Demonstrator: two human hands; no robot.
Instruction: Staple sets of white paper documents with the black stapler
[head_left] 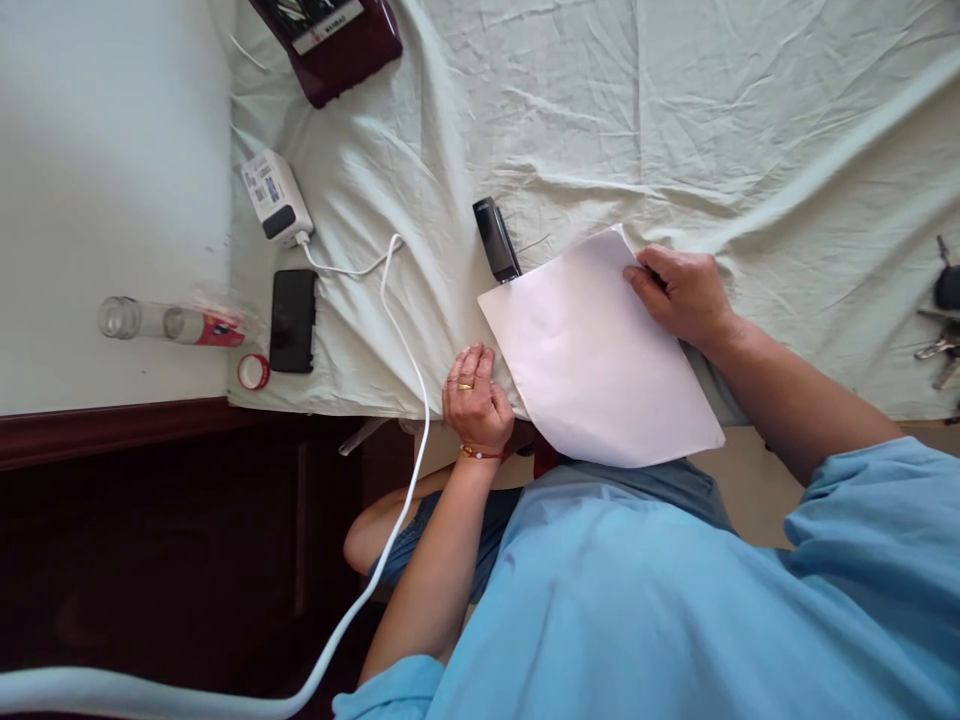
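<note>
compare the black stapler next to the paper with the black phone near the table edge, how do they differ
The stapler is narrow and thick, lying at a slant with one end at the white paper. The phone is wider and flat, lying roughly straight, apart from the paper, beside a red-rimmed cap. Both are black and rest untouched on the pale cloth.

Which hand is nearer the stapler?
Left, by a little. The left hand rests at the cloth's edge just below the stapler, by the paper's corner. The right hand presses the paper's far edge, off to the stapler's right.
</note>
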